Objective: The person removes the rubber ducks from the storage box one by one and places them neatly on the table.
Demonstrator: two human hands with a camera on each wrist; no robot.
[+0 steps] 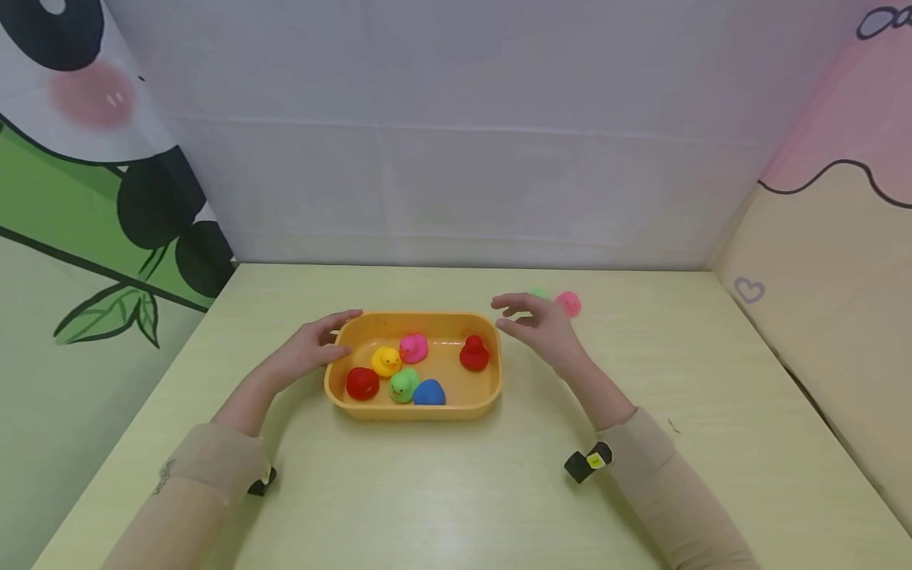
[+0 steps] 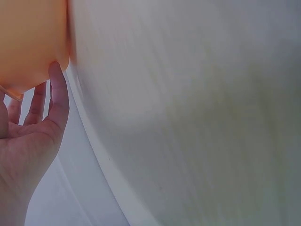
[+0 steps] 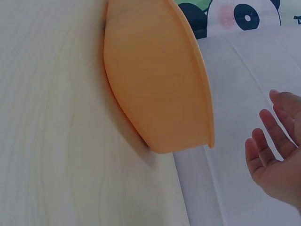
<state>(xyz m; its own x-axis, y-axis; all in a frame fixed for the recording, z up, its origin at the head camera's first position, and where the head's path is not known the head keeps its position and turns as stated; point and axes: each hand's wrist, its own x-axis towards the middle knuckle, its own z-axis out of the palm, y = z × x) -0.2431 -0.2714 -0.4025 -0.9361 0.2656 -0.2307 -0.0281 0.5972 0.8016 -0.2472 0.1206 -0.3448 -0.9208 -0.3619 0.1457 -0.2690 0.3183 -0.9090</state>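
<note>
A shallow orange-yellow plastic tray (image 1: pixel 466 412) sits on the table in the head view. My left hand (image 1: pixel 310 348) grips its left end, thumb over the rim and fingers along the outside. In the left wrist view the fingers (image 2: pixel 58 89) reach the tray's outer wall. Small rubber ducks lie inside: a red duck (image 1: pixel 474 355) at the right, a pink duck (image 1: pixel 413 348), a yellow duck (image 1: pixel 385 362), a green duck (image 1: pixel 404 385), plus a red piece (image 1: pixel 362 384) and a blue piece (image 1: pixel 430 393). My right hand (image 1: pixel 545 328) hovers off the far right corner, fingers loosely bent, holding nothing.
Beyond my right hand, a pink duck (image 1: pixel 568 304) and a partly hidden green one (image 1: pixel 539 293) lie on the table (image 1: pixel 427 499). A white sheet (image 1: pixel 456 182) hangs along the back edge; printed panels stand at both sides.
</note>
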